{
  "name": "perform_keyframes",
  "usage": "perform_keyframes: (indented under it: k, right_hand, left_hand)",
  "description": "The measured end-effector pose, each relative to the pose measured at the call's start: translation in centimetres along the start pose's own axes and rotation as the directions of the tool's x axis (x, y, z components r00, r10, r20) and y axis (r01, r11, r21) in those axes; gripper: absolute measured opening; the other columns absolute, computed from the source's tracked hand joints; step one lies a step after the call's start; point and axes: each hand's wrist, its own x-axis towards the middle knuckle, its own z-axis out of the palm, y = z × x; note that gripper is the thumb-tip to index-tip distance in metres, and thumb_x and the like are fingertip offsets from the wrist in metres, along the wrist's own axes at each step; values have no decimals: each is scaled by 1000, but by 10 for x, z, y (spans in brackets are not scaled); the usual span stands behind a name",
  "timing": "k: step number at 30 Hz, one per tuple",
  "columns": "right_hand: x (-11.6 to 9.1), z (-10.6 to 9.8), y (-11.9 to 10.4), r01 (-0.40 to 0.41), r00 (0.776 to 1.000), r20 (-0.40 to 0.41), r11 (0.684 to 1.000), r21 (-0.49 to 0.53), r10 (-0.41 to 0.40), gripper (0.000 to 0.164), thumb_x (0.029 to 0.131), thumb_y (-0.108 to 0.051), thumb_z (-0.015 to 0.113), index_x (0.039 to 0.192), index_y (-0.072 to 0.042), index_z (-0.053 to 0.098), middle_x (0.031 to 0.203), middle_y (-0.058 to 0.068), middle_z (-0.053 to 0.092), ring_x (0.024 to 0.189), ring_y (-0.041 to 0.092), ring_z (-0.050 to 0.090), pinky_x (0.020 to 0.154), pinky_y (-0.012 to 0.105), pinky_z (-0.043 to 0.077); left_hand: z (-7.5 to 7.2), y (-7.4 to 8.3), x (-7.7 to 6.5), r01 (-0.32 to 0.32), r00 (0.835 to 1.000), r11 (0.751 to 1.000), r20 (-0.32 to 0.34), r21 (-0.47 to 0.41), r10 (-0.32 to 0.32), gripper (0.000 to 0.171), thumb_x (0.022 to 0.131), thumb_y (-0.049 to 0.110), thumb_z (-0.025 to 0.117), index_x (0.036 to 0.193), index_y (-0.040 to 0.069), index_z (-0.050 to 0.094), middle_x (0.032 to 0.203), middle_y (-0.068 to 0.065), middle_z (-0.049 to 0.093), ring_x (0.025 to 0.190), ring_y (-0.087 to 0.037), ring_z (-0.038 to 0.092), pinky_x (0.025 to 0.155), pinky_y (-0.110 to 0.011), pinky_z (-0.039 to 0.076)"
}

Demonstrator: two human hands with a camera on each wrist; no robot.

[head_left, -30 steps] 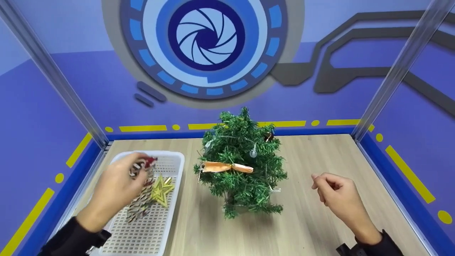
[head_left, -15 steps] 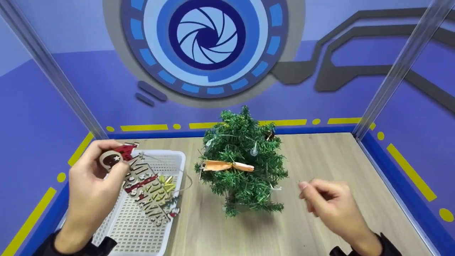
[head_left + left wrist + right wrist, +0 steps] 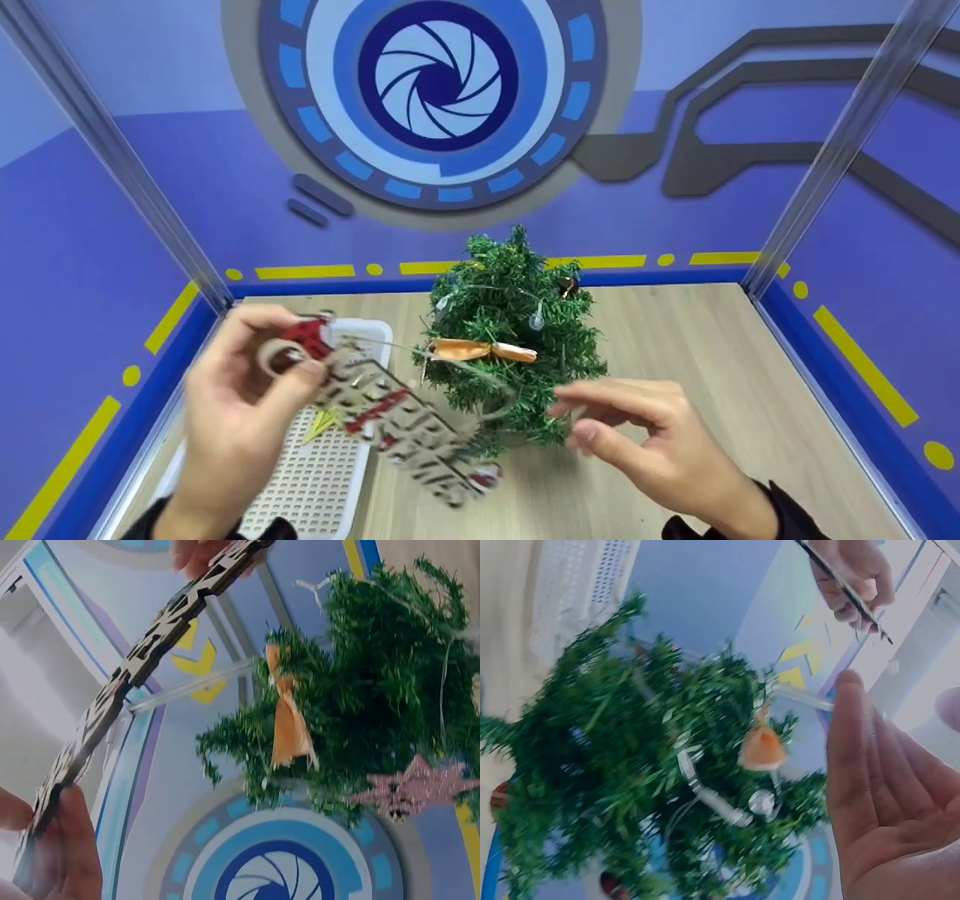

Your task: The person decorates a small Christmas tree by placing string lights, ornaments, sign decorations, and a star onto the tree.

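My left hand (image 3: 244, 405) pinches one end of a cut-out wooden "Merry Christmas" sign (image 3: 409, 427), which has red and white trim and a loop of string. The sign slants down to the right, in front of the small green Christmas tree (image 3: 517, 390). In the left wrist view the sign (image 3: 142, 664) shows nearly edge-on between thumb and fingers. My right hand (image 3: 649, 442) is beside the tree's lower right, its fingers extended and holding nothing. An orange bow (image 3: 484, 350) sits on the tree, and a pink glittery star (image 3: 416, 787) hangs on it in the left wrist view.
A white perforated basket (image 3: 360, 487) stands on the wooden table at the left, partly behind my left hand. Inside lies a yellow star (image 3: 321, 424). String lights with a clear bulb (image 3: 536, 321) wrap the tree. Blue printed walls enclose the table.
My left hand has lifted the sign out of the basket and carried it right, toward the tree. My right hand has moved left toward the sign, and its fingers have opened out.
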Motion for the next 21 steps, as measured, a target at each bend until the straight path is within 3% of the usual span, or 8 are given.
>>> perform_keyframes:
  k: [5,11,13,16,19,21]
  right_hand:
    - [16,6,-21,-35,998,59,999,14,34,47,89,11,61,134,-3,59,121,9,69,95,13,71,78,28,60]
    - [21,8,-8,28,1000,-6,999,46,-28,35,86,16,61,113,-4,70,108,8,72,96,16,69,83,27,58]
    - [19,3,0,-11,999,-42,992,124,16,30,87,19,58,107,-1,70,104,12,72,95,19,70,84,28,59]
    - [14,-4,7,-127,988,-61,964,235,144,24,93,16,53,104,2,69,99,14,73,92,21,71,84,28,59]
    - [13,-8,8,-179,981,-26,941,288,194,23,96,13,48,106,3,67,96,15,73,91,24,71,87,31,58]
    - [13,-9,7,-177,982,-5,937,301,188,24,97,13,47,108,3,66,93,15,72,88,24,71,85,33,59]
  left_hand:
    - [16,-9,-7,47,995,999,88,5,-47,28,84,-20,58,110,-9,52,96,-19,65,72,-22,67,56,-32,58]
    - [30,-25,-16,199,965,979,164,38,-203,26,87,-12,61,109,-3,50,98,-16,63,78,-19,65,63,-31,59]
    - [34,-32,-20,255,948,966,189,37,-258,25,88,-9,62,109,-2,49,100,-17,62,81,-21,67,67,-31,60]
    - [40,-43,-26,319,923,946,212,51,-322,25,88,-6,63,108,0,49,104,-19,61,89,-25,69,74,-34,61]
    - [43,-49,-33,344,905,934,233,95,-356,31,87,-4,66,113,3,50,105,-17,61,93,-26,69,78,-35,61]
    - [43,-51,-36,317,902,935,255,158,-349,35,86,-3,68,116,8,53,107,-13,62,95,-23,68,82,-33,61]
